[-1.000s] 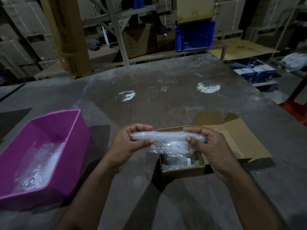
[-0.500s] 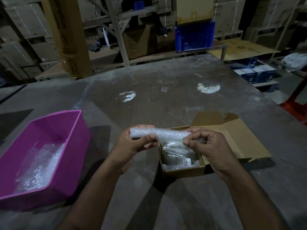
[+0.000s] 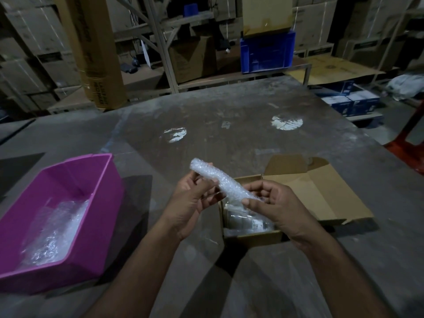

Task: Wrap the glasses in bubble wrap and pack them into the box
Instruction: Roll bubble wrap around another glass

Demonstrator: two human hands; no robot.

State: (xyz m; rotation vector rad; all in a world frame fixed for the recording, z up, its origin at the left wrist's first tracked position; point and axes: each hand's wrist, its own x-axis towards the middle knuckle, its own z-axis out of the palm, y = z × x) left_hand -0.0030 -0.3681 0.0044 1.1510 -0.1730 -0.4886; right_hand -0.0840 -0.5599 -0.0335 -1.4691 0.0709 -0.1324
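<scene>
Half a second ago the bubble-wrapped roll (image 3: 221, 180) lay level between the hands; now its left end has tipped up and away, so it slants from upper left down to lower right over the cardboard box (image 3: 252, 236).

Left hand (image 3: 195, 200) grasps the roll near its raised end, fingers curled behind it and thumb in front. Right hand (image 3: 273, 203) pinches the lower end between thumb and fingertips, directly above the box's open top. Whether the roll holds a pair of glasses cannot be made out through the wrap in this dim light, though its long thin shape suggests so.

Inside the box lie what look like other clear-wrapped items, filling much of the space. The box flap (image 3: 321, 193) lies open, folded out to the right of the box. Left of the box, well apart, sits a pink tub (image 3: 101, 203) with loose bubble wrap (image 3: 52, 230) in it.

What matters for the coming move is that the roll's long axis runs diagonally across the box's left rear corner, with the lower end already over the opening. The right hand is nearer the box, so I judge it would lead the roll down, while the left swings the high end round to line up with the box's length.
</scene>
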